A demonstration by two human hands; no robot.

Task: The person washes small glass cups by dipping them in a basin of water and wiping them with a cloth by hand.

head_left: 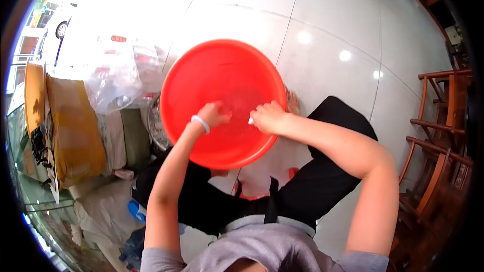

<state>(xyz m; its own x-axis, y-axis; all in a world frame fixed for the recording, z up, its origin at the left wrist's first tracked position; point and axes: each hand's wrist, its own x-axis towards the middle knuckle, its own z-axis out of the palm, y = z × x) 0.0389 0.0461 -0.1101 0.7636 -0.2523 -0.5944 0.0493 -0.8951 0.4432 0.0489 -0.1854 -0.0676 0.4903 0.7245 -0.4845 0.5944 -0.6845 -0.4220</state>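
A large round red basin (201, 65) stands in front of me, between my spread knees. Over its inside, left of the middle, is my left hand (215, 114), with a pale band (200, 123) around the wrist. Its fingers point into the basin and are smeared, so I cannot tell what they hold, if anything. My right hand (269, 117) is over the basin's right side, its fingers curled closed. A small white object (251, 121) shows at the fingertips; its kind is too small to make out. A gap separates the two hands.
Left of the basin are clear plastic bags (113, 78), a box wrapped in yellow-brown tape (75, 126) and part of a metal bowl (155, 121). Brown wooden chairs (441, 131) stand at the right. Pale floor tiles (333, 25) extend beyond the basin.
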